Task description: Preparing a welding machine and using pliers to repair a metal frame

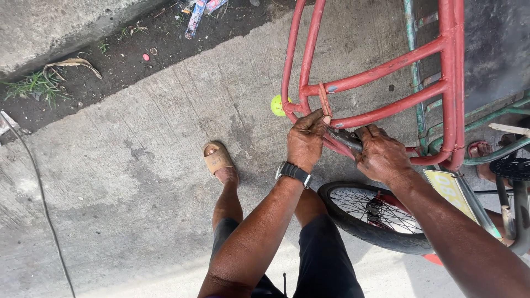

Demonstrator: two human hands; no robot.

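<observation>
A red metal tube frame (381, 72) stands in front of me, above a small spoked wheel (375, 215). My left hand (305, 138) pinches a reddish strap or wire (323, 102) wrapped round a joint of the frame. My right hand (381, 154) grips a dark metal tool (345, 137), likely pliers, whose tip points at that wrap beside my left fingers. A dark watch (293, 172) sits on my left wrist.
Concrete pavement (138, 165) lies below, with a dirt strip, weeds and litter at the top left. My sandalled foot (219, 160) rests on the concrete. Green tubing (419, 110), a yellow plate (450, 190) and a chainring (510, 168) crowd the right. A thin cable (44, 209) runs at left.
</observation>
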